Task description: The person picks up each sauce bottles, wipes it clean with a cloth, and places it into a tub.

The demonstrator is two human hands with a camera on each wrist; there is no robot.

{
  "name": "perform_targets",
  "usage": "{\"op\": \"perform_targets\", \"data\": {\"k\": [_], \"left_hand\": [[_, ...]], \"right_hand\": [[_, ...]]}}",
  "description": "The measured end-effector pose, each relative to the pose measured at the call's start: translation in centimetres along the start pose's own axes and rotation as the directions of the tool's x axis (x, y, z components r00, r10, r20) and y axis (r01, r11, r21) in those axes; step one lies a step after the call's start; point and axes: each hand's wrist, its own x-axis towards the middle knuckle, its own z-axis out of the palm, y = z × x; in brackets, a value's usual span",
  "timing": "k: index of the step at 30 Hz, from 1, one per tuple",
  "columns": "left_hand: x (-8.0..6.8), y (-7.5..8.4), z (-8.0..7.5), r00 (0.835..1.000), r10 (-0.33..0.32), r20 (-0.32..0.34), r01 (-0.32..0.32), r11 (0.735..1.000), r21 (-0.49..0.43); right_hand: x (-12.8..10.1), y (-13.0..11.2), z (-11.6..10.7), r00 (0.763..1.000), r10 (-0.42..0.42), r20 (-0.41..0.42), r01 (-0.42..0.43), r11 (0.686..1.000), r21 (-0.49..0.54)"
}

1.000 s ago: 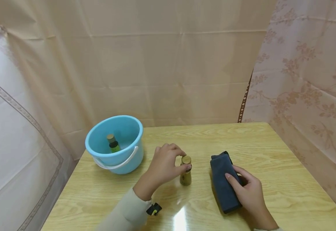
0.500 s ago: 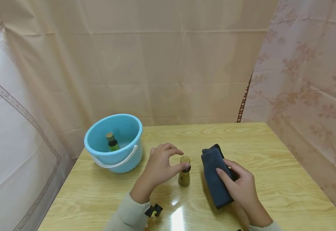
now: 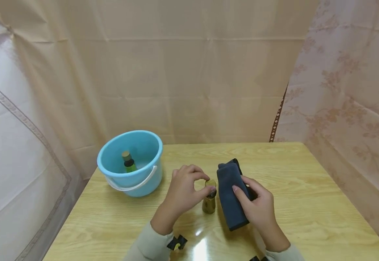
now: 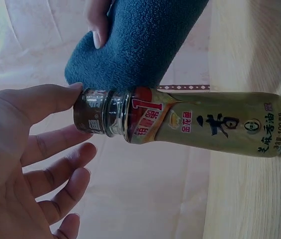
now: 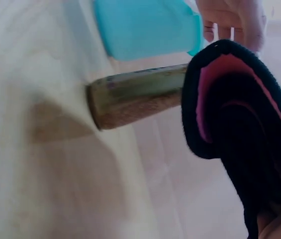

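Standing upright on the wooden table (image 3: 307, 181), a small bottle (image 3: 208, 206) sits near the middle, in front of the person, its printed label showing in the left wrist view. The left hand (image 3: 184, 190) pinches its cap (image 4: 91, 110) between thumb and forefinger, the thumb against one side and the forefinger against the other; the remaining three fingers bend loosely apart, off the glass. That forearm comes in from the lower left, in a pale sleeve (image 3: 150, 243), with the back of the hand turned up. Just to the bottle's right, a folded dark blue cloth (image 3: 232, 195) is held in the right hand (image 3: 261, 204), the thumb laid across its upper face and the fingers behind it. Seen from the right wrist, the fold gapes at one end and shows a pink lining. Whether cloth and bottle touch cannot be told. The right forearm slants in from the lower right, also pale-sleeved. Farther to the left, near the table's far corner, stands a light blue bucket (image 3: 155, 181) with a white handle (image 3: 144, 182) hanging down its front; a second bottle (image 3: 129, 163), green-labelled, leans inside. Beige curtains (image 3: 189, 90) hang behind.
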Motion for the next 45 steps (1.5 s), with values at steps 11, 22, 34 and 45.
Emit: {"op": "perform_targets", "data": {"k": [11,22,34,45], "left_hand": [[-0.3,0.2,0.2,1.000,0.002,-0.016,-0.002,1.000,0.026],[-0.2,0.8,0.3,1.000,0.002,-0.018,-0.001,1.000,0.027],[-0.3,0.7,0.3,1.000,-0.020,0.007,0.019,0.999,0.034],[-0.3,0.6,0.3,1.000,-0.016,-0.003,0.016,0.999,0.040]], "right_hand": [[-1.0,1.1,0.8,0.993,-0.119,-0.015,0.120,0.987,0.106],[-1.5,1.9,0.8,0.990,-0.130,0.049,0.125,0.988,0.094],[-1.9,3.3,1.2,0.993,-0.052,0.107,0.046,0.998,0.051],[-1.9,3.3,1.3,0.989,0.036,0.141,-0.042,0.998,0.043]]}}
